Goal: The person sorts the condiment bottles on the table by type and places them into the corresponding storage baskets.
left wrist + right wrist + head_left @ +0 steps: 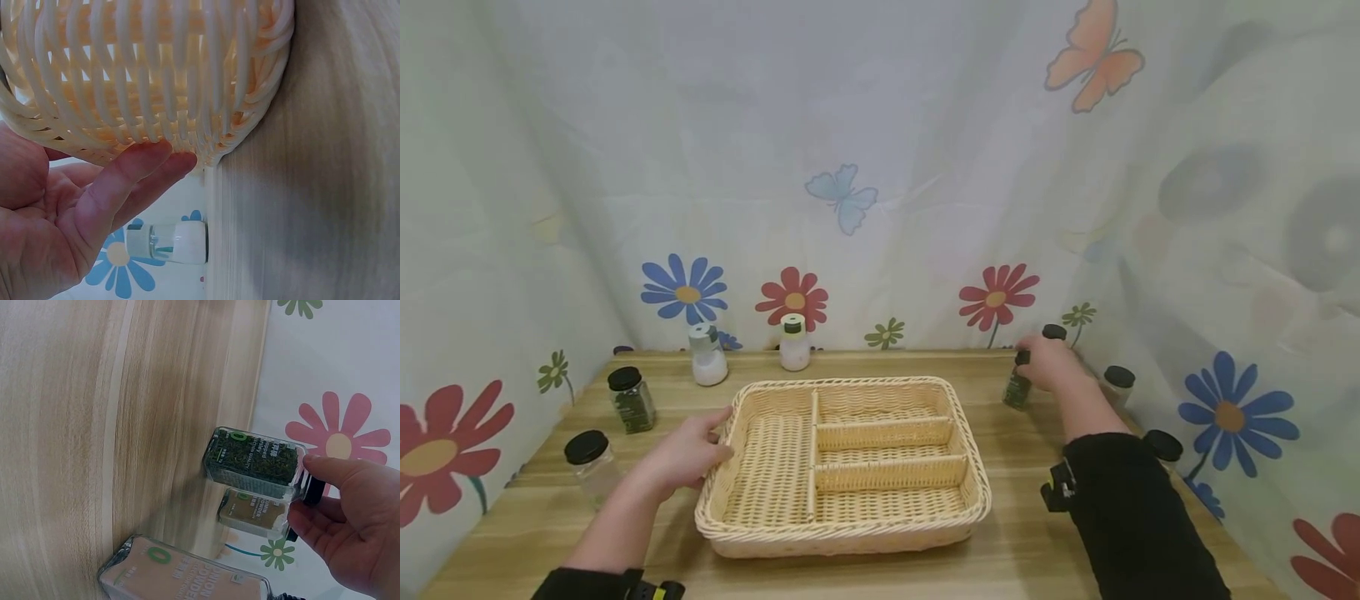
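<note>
A woven basket with dividers (887,468) stands on the wooden table. At its left end my left hand (683,450) holds the rim, thumb over the edge. In the left wrist view two fingers (134,165) lie against the basket's outer weave (156,69). Far to the right, my right hand (1049,363) pinches the black lid of a chopped parsley jar (1017,385). Dark green flakes fill this jar in the right wrist view, with the thumb and fingers around its neck. Close beside it stands a cumin powder jar (253,511).
Nearer the right wrist camera is an onion powder jar (181,572). More black-lidded jars (1118,379) line the right edge. On the left are a jar of green herbs (632,404) and another black-lidded jar (593,467). Two white-filled shakers (708,358) stand behind the basket, near the curtain (917,275).
</note>
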Demonstrator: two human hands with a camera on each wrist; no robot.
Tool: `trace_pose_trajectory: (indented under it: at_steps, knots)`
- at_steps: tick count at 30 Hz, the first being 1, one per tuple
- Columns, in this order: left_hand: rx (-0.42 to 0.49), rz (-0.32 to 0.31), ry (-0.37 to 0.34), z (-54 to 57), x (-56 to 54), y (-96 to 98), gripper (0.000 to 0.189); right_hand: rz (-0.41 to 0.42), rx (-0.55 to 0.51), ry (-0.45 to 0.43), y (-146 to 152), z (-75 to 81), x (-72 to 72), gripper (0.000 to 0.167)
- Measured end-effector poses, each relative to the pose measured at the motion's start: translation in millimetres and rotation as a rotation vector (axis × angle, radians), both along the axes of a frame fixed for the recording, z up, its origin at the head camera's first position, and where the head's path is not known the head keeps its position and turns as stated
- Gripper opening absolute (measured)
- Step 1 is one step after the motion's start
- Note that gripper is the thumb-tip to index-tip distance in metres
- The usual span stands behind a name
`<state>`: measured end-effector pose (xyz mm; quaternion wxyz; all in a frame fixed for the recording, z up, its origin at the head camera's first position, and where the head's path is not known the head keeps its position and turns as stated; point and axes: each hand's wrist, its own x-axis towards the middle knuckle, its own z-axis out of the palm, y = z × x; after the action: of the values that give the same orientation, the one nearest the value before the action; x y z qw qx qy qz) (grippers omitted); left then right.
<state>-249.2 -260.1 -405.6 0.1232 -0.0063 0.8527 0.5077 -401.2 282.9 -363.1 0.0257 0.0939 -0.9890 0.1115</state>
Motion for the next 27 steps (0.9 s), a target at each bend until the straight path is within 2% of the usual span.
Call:
trace_pose_trajectory:
  at_steps: [7,14,18,27]
  knots:
    - [-0.007,0.001,0.009,1.2,0.2,1.5,0.075,-0.012,-0.008,-0.009,-2.8,1.2,3.8,0.043]
    - [0.002,-0.001,0.015,1.5,1.9,1.2,0.075,-0.010,-0.018,-0.006,-6.3,0.7,1.3,0.043]
    - [0.006,0.005,0.008,2.6,2.7,1.3,0.075,0.025,-0.016,0.028,-8.1,5.8,-0.3,0.042]
    - [0.003,-0.007,0.027,2.5,2.4,2.2,0.075,0.045,-0.079,0.049,-17.0,21.1,1.7,0.046]
